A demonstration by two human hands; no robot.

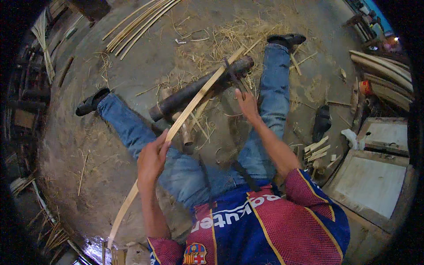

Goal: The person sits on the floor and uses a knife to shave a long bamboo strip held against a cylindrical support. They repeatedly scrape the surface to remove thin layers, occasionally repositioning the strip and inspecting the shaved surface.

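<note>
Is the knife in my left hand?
No, your right hand grips the knife, while your left hand holds the long pale strip.

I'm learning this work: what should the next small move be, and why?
Perhaps draw the knife along the strip: the right hand holds the knife at the strip, over the dark cylinder, and the left hand grips the strip farther along.

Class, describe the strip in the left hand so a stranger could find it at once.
Find the two spread denim legs; between them lies a thick dark cylinder. A long pale strip passes over it, held by the left hand. Unlike the strips grouped at top left, this one is in hand.
</note>
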